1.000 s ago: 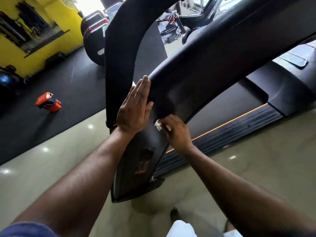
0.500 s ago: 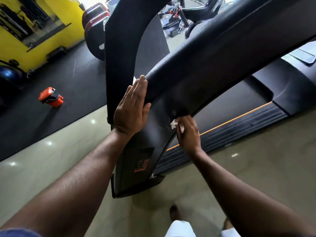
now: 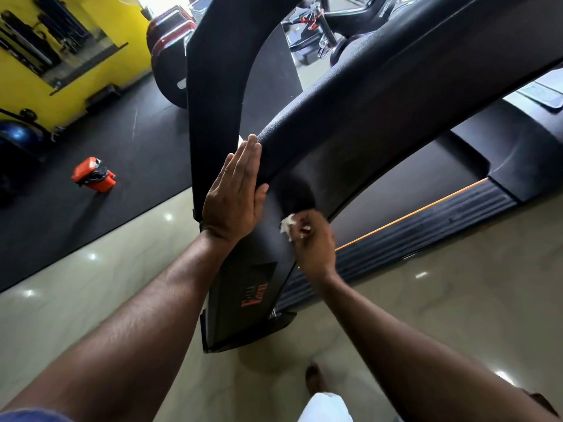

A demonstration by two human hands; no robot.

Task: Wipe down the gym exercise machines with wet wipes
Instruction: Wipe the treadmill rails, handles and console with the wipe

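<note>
A black treadmill fills the middle of the head view, its upright post (image 3: 249, 287) rising from the floor into a thick black side arm (image 3: 380, 126). My left hand (image 3: 234, 199) lies flat against the post with straight fingers pointing up. My right hand (image 3: 313, 242) grips a crumpled white wet wipe (image 3: 288, 225) and presses it on the post just below the arm's joint. A darker damp patch (image 3: 297, 193) shows above the wipe.
The treadmill's belt deck with an orange stripe (image 3: 426, 226) runs to the right. An orange bin (image 3: 94, 175) stands on the black rubber mat at left, a blue ball (image 3: 18, 135) near the yellow wall. Glossy tiled floor (image 3: 441, 300) lies under my feet.
My right hand with the wipe slid up and right along the post, then came back down and left. My left hand stayed flat on the post.
</note>
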